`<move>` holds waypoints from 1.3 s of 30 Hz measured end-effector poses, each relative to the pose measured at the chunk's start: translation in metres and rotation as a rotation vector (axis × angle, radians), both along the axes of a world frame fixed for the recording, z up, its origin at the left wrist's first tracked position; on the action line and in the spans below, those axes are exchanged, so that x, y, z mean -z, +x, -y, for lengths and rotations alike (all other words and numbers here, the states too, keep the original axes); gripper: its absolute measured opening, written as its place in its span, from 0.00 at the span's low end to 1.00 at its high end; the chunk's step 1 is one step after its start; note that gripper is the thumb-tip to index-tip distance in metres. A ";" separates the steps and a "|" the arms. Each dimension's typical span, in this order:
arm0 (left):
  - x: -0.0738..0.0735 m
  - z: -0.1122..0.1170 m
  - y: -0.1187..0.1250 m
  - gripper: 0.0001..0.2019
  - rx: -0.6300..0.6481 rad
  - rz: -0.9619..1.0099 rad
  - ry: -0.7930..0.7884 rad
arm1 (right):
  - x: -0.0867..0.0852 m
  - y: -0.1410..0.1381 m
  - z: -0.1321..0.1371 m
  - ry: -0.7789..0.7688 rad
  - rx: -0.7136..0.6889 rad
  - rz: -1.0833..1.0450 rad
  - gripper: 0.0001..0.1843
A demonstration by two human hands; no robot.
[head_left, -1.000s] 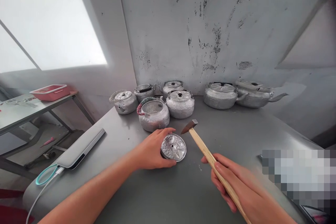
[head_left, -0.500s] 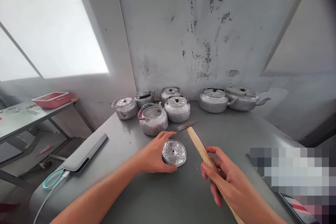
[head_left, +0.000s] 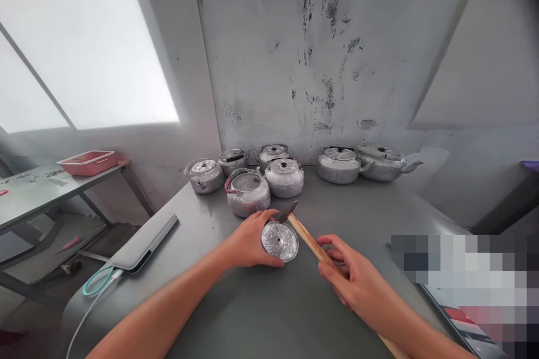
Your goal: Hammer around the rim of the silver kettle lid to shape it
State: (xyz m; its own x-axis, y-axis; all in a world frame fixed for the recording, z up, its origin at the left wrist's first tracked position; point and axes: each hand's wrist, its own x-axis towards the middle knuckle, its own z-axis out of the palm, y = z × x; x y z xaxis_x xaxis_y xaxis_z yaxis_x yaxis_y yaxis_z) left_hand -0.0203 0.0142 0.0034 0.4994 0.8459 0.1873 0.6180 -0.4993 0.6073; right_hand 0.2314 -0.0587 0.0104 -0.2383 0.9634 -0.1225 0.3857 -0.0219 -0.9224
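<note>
Head view: hammer [head_left: 305,234] now nearer lid [head_left: 279,241].

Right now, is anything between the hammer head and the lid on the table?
Nothing visible. The hammer head is at the far rim of the lid, whose top is bare. The left hand clamps its left edge, one fingertip close beside the head; the right hand grips the wooden handle.

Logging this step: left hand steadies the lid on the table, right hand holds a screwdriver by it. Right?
No: the right hand holds a wooden-handled hammer, not a screwdriver, per the head view. The left hand does steady the lid.
</note>
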 end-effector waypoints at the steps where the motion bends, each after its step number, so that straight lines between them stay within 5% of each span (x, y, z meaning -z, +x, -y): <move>1: 0.001 0.000 0.000 0.54 -0.005 0.006 0.005 | 0.000 0.001 0.000 -0.001 -0.006 0.005 0.12; 10: 0.001 -0.003 -0.001 0.50 -0.054 0.045 -0.023 | 0.003 0.002 0.000 -0.025 -0.035 0.040 0.11; 39: 0.000 0.004 -0.001 0.49 0.132 0.027 -0.007 | 0.009 0.004 -0.009 -0.044 0.021 0.095 0.15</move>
State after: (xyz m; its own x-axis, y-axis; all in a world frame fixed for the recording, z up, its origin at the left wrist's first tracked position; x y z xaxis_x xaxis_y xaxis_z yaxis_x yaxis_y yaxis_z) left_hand -0.0217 0.0102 0.0031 0.6012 0.7745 0.1967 0.5305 -0.5709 0.6267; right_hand 0.2358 -0.0493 0.0011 -0.2035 0.9613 -0.1857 0.4707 -0.0702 -0.8795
